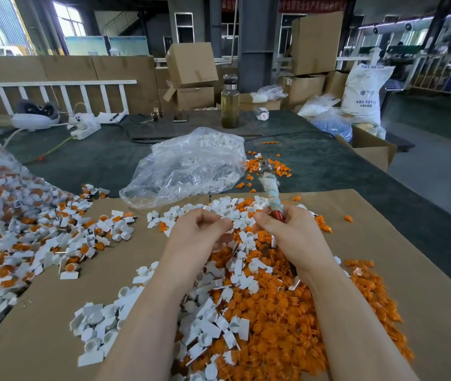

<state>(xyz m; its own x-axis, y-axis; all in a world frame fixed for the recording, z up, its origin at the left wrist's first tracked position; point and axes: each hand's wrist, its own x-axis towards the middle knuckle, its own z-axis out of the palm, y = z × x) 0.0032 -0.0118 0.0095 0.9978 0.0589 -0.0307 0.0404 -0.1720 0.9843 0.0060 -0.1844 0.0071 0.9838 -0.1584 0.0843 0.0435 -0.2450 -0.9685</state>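
Observation:
My right hand grips the red handle end of a small hammer whose shaft is wrapped in cloth tape; its metal head points away from me over the table. My left hand is curled, its fingertips pinching a small white plastic piece at the pile's top. Under both hands lies a heap of orange caps mixed with white plastic housings on a cardboard sheet. To the left spreads a pile of assembled white-and-orange pieces.
A clear plastic bag of white parts lies beyond the cardboard. Behind it stand a glass bottle, a power strip with cables, cardboard boxes and a white resin sack. An open box sits at the table's right edge.

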